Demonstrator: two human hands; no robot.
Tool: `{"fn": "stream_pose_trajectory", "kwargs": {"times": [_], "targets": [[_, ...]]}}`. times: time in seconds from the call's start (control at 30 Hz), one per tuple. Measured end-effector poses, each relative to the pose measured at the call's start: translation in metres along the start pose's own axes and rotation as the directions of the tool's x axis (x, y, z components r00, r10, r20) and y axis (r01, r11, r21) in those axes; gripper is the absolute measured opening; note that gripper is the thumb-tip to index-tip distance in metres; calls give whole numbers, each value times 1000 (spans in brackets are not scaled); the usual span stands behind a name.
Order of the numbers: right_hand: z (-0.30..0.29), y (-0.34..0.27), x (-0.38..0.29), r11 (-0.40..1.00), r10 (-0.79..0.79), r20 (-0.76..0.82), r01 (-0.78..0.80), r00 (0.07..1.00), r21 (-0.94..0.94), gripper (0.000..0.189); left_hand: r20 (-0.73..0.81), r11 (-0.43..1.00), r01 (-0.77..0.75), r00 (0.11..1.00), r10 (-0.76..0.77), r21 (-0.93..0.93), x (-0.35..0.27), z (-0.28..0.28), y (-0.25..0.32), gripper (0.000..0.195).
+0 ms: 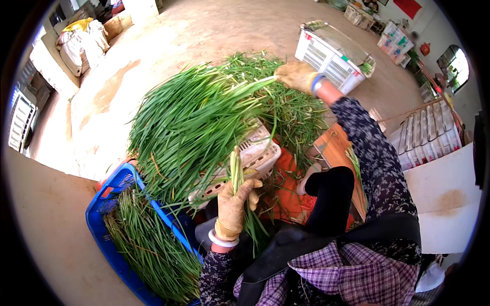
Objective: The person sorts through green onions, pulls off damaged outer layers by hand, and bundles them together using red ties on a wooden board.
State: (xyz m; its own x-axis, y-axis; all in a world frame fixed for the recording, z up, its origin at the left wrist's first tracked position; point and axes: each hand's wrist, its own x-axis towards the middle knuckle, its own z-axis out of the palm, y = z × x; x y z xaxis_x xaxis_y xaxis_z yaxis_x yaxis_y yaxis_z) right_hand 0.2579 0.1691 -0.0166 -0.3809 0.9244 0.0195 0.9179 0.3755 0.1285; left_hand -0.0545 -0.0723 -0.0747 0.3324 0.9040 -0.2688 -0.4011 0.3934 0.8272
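Observation:
My left hand (234,202), in a tan glove with a white bangle at the wrist, grips a small bunch of garlic chives (236,172). The pale stalk ends point up and the green leaves hang below the fist. Stretched out to the far right, my right hand (296,76) wears a matching glove and pinches the pale ends of a few chives (264,81). Their leaves still lie on a large heap of chives (191,114), which rests on an upturned white plastic crate (264,147) and partly hides it.
A blue plastic crate (153,208) at my left holds more chives. Loose trimmings (294,114) litter the floor beyond the heap. A white basket (325,57) stands farther off. Close by my right leg are a wooden board (337,149) and an orange sheet (287,172).

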Motion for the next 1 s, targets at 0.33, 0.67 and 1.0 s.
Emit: {"fn": "stream_pose_trajectory", "kwargs": {"times": [0.33, 0.67, 1.0], "targets": [[-125, -86, -183, 956, -224, -127, 244, 966, 164, 21, 308, 435, -704, 666, 680, 562, 51, 96, 24, 28], [-35, -55, -142, 714, 128, -270, 100, 954, 692, 27, 277, 997, 27, 961, -7, -67, 33, 69, -53, 29], [131, -70, 5, 988, -48, -346, -5, 937, -152, 35, 44, 991, 73, 997, -69, -109, 10, 1, -60, 34]]}}
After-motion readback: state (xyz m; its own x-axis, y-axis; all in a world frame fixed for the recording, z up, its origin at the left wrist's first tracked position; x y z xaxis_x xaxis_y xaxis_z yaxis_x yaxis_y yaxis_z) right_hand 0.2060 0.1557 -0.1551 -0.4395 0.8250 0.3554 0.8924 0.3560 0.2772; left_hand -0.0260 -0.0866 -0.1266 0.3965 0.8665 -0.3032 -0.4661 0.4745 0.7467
